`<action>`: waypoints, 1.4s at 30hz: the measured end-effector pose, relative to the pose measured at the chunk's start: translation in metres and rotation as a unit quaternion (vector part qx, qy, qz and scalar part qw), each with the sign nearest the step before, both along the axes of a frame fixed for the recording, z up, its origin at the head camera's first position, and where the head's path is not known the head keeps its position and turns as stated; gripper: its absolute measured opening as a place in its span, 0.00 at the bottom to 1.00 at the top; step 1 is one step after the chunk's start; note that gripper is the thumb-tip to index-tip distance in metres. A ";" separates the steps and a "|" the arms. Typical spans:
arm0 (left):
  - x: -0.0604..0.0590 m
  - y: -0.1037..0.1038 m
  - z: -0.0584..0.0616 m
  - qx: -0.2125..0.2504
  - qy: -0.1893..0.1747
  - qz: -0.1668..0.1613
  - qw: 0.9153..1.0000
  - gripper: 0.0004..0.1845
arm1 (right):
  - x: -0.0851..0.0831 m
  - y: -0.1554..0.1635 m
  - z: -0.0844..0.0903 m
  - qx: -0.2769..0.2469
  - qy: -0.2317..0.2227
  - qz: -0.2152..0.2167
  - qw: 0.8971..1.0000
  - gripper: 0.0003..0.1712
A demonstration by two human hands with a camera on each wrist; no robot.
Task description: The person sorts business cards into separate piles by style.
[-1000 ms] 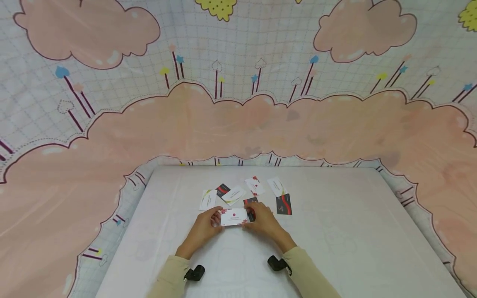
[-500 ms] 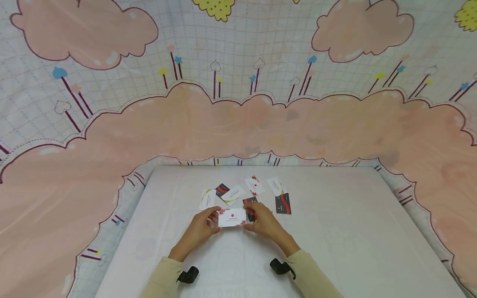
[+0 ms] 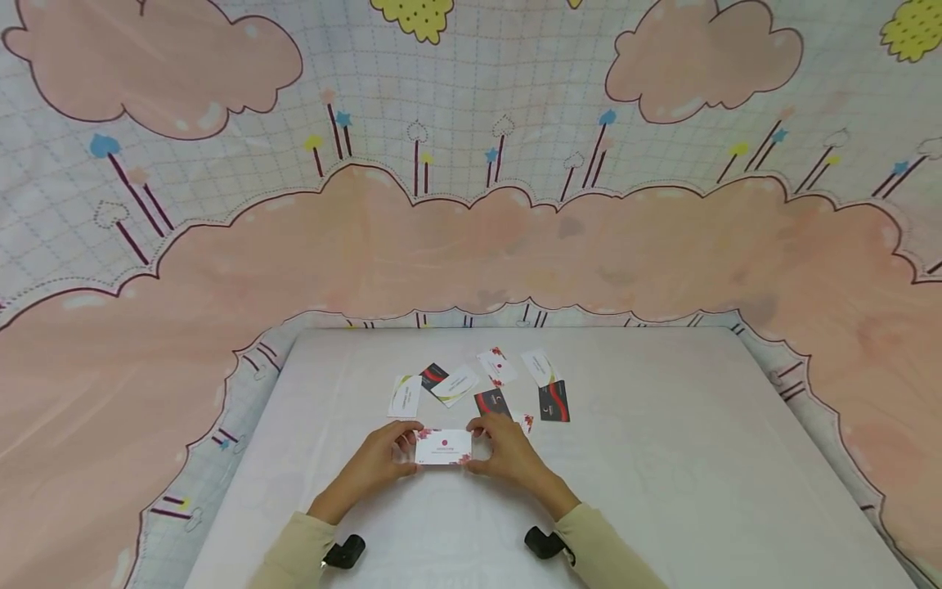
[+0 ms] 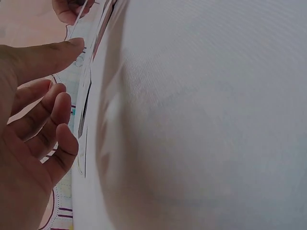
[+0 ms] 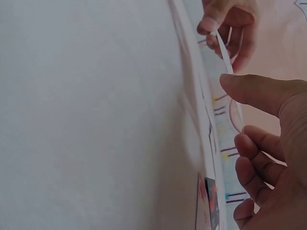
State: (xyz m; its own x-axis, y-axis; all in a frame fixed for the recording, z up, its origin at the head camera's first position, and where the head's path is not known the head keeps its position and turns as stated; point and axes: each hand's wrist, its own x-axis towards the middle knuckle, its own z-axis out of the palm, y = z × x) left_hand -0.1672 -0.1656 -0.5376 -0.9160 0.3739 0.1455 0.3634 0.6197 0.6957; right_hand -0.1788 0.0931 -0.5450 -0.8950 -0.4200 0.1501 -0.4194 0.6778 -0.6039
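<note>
A white card (image 3: 443,447) with a red dot and floral corners is held level just above the white table (image 3: 662,458). My left hand (image 3: 390,456) pinches its left end and my right hand (image 3: 499,451) pinches its right end. The left wrist view shows the card (image 4: 88,72) edge-on beside my left thumb (image 4: 48,55), fingers curled below it. In the right wrist view the card (image 5: 229,72) is a thin strip between my right thumb (image 5: 259,91) and the far left hand (image 5: 230,24).
Several cards lie spread behind the hands: a white and green card (image 3: 405,396), a black and red card (image 3: 553,401), a floral card (image 3: 496,366), another black card (image 3: 491,402). A cartoon cloud cloth (image 3: 471,237) hangs behind the table.
Both hands have drawn the held card nearer to me and slightly left. A black card and part of a floral card behind the right hand now show.
</note>
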 end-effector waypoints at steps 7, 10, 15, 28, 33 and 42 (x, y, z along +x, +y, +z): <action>0.002 -0.007 -0.004 -0.035 -0.019 -0.006 0.999 0.31 | 0.006 -0.006 -0.004 0.005 0.009 0.006 1.000 0.28; 0.002 -0.009 -0.006 -0.042 -0.022 -0.008 0.999 0.31 | 0.007 -0.009 -0.005 0.005 0.014 0.009 1.000 0.28; 0.003 -0.011 -0.008 -0.047 -0.028 0.000 0.998 0.30 | 0.009 -0.014 -0.006 0.010 0.016 0.009 1.000 0.27; 0.005 -0.011 -0.013 -0.060 -0.063 0.038 0.996 0.29 | 0.007 -0.021 -0.011 0.031 -0.007 0.003 0.999 0.26; 0.006 -0.010 -0.013 -0.068 -0.073 0.041 0.994 0.28 | 0.006 -0.022 -0.012 0.043 -0.016 0.003 0.999 0.25; 0.007 -0.009 -0.012 -0.078 -0.077 0.043 0.993 0.31 | 0.007 -0.021 -0.007 0.055 -0.020 0.007 0.998 0.26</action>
State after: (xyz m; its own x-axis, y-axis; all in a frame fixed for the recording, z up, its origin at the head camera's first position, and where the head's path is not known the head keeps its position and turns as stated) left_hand -0.1603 -0.1749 -0.5494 -0.9521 0.3013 -0.0517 0.2022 0.7476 0.6327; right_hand -0.1713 0.0717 -0.5522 -0.8937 -0.4437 0.0661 -0.4053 0.7356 -0.5427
